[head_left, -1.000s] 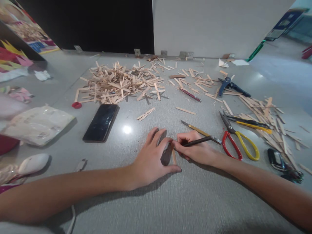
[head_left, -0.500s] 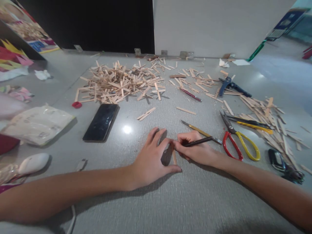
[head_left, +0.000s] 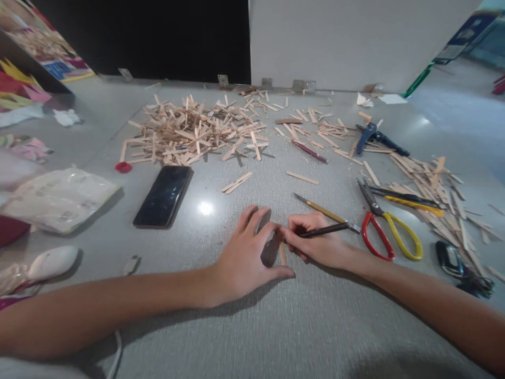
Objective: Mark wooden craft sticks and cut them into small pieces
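Observation:
A short wooden craft stick [head_left: 283, 253] lies on the table between my hands. My left hand [head_left: 248, 258] steadies it, the index fingertip at its far end and the thumb stretched beside its near end; the other fingers are spread. In my right hand [head_left: 315, 239] is a slim black pen-like tool [head_left: 325, 230], gripped in a pinch with its tip against the stick. The fingers hide most of that tip. Just behind the right hand lies a craft knife [head_left: 322, 209] with a gold handle, its end touching or overlapped by the black tool.
Scissors [head_left: 381, 221] with red and yellow handles lie to the right, near pliers [head_left: 373, 138] and loose sticks [head_left: 424, 179]. Farther back is a heap of craft sticks [head_left: 197, 131]. A phone [head_left: 162, 196], a plastic packet [head_left: 63, 199] and a white mouse [head_left: 53, 262] are at left.
Both hands keep almost the same pose around the stick. The black tool's tip stays at it, and the view has shifted very slightly.

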The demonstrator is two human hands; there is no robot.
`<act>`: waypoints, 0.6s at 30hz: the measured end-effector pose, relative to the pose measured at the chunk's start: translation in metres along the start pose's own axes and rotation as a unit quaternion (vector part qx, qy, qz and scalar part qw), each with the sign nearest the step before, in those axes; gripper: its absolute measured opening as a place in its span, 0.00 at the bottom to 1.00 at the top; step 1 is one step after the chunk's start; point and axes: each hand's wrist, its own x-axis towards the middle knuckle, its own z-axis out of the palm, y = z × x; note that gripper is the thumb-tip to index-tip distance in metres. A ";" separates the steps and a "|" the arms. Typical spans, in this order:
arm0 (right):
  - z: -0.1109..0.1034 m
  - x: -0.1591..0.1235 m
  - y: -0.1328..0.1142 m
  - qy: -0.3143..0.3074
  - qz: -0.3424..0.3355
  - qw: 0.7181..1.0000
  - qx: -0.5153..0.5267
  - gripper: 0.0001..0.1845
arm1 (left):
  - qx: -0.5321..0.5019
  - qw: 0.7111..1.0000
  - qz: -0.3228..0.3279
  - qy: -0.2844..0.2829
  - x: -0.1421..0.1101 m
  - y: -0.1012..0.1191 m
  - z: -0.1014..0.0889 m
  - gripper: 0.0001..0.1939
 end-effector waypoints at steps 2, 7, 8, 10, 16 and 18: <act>0.000 0.000 -0.001 -0.001 0.003 1.000 -0.001 0.24 | 0.002 1.000 -0.003 -0.005 0.000 0.000 0.000 0.43; -0.002 -0.001 -0.002 -0.002 0.014 1.000 -0.018 0.25 | -0.009 1.000 -0.002 -0.002 -0.001 0.000 -0.001 0.42; -0.002 -0.001 -0.001 -0.002 0.012 1.000 -0.022 0.25 | -0.010 1.000 -0.001 -0.002 -0.001 0.000 -0.001 0.42; -0.002 -0.001 -0.001 -0.003 0.008 1.000 -0.025 0.25 | -0.011 1.000 0.000 -0.001 -0.001 -0.001 -0.001 0.41; -0.002 -0.001 -0.002 -0.003 0.012 1.000 -0.015 0.25 | -0.015 1.000 0.003 0.003 -0.002 -0.002 -0.001 0.41; -0.002 0.000 -0.003 -0.005 0.011 1.000 -0.014 0.24 | -0.015 1.000 0.000 -0.001 -0.002 -0.001 -0.001 0.41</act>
